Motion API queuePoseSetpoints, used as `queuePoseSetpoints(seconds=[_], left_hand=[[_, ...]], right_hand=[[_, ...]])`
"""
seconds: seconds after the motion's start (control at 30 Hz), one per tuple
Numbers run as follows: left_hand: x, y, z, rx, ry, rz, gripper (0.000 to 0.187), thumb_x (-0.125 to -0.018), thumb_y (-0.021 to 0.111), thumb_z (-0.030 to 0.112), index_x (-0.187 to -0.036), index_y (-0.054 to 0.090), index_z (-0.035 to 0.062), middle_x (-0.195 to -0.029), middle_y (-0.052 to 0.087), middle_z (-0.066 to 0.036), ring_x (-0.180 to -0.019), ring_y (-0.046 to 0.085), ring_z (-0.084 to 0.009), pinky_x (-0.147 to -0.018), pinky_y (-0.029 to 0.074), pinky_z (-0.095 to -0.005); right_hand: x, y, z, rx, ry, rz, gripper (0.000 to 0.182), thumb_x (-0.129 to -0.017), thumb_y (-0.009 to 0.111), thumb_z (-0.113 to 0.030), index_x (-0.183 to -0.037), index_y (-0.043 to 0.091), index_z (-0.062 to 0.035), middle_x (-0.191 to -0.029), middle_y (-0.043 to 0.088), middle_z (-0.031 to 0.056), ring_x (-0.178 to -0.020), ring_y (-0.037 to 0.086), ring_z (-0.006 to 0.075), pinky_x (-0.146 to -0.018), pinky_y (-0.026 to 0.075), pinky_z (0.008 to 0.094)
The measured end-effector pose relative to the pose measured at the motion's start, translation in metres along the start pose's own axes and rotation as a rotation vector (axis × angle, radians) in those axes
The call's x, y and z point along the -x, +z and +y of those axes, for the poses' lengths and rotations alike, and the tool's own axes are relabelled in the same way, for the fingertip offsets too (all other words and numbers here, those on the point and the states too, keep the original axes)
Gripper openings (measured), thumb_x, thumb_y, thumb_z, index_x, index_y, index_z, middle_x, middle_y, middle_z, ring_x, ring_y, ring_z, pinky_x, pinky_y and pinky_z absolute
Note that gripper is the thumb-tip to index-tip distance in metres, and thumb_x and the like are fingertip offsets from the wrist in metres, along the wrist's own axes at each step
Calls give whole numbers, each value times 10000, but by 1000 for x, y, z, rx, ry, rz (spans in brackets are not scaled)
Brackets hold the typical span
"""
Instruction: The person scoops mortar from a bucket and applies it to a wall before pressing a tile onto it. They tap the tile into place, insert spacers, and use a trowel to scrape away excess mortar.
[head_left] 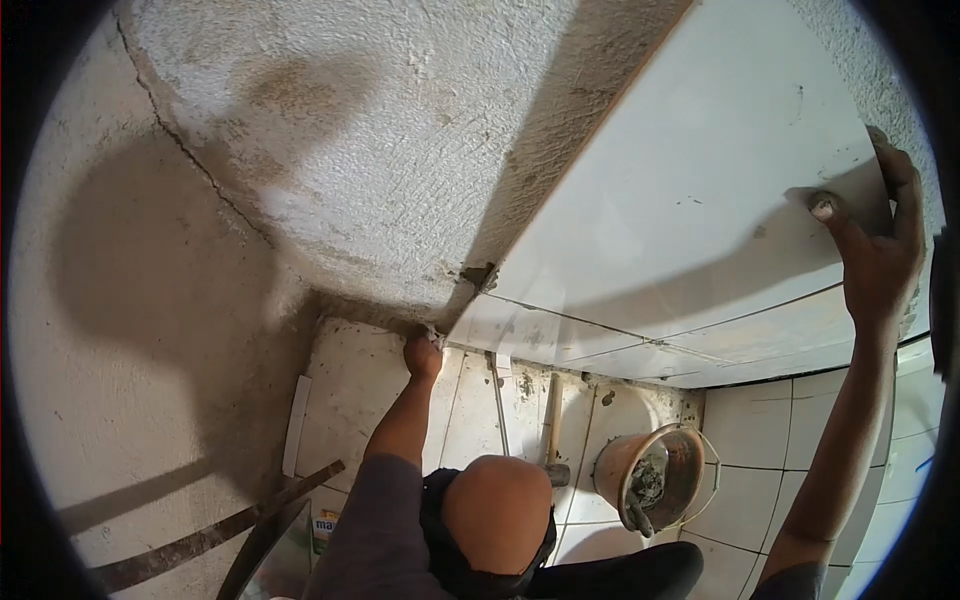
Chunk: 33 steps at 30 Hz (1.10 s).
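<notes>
A large white wall tile [690,200] leans along the rough plastered wall, above a lower row of white tiles [600,340]. My right hand [882,225] grips its right edge, thumb on the front face and fingers wrapped round the edge. At the lower left, my left hand [424,357] is closed beside the left end of the lower tile row, close to the floor. Something small and whitish shows at its fingertips, too small to name. A wide shadow from my right arm crosses the large tile.
An orange-brown bucket [612,472] holding grey mortar [648,480] stands on the tiled floor. Near it lie a hammer [554,425] and a thin metal rod [499,405]. A bare knee [497,515] is in front. A long flat bar [215,532] lies at lower left.
</notes>
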<state>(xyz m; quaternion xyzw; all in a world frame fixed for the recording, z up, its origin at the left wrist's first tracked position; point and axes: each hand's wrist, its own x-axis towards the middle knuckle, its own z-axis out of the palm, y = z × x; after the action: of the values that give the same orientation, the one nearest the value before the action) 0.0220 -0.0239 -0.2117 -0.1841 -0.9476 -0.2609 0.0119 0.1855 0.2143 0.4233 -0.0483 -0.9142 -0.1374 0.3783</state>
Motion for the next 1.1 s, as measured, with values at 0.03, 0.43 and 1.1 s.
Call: queuePoseSetpoints(seconds=[0.03,0.43,1.1], left_hand=[[4,-3,-2,-3,-2,7,233,-729,648,137,-946,642,53,-773,647,-162,-690,624,-333,-640,481,-398],[33,-215,89,1459,-547,-96,231,-843,651,150,-984,591,-22,-765,575,-19,-636,516,-84,-536,385,-208],[-8,-223,178,995,304,426,126,-733,721,32,-759,605,-9,-775,665,-106,-702,646,-189,-657,505,-276]], right_hand=[[-1,0,-2,-4,-2,6,634,-646,791,-183,-1205,509,-87,-1109,579,88,-1027,573,219,-853,523,363],[-7,1,-12,-24,-74,106,563,-558,823,-249,-1042,592,-76,-971,608,75,-925,590,237,-776,508,364],[-8,2,-14,2,-66,130,574,-548,825,-307,-1017,596,-68,-896,596,77,-866,586,243,-754,498,383]])
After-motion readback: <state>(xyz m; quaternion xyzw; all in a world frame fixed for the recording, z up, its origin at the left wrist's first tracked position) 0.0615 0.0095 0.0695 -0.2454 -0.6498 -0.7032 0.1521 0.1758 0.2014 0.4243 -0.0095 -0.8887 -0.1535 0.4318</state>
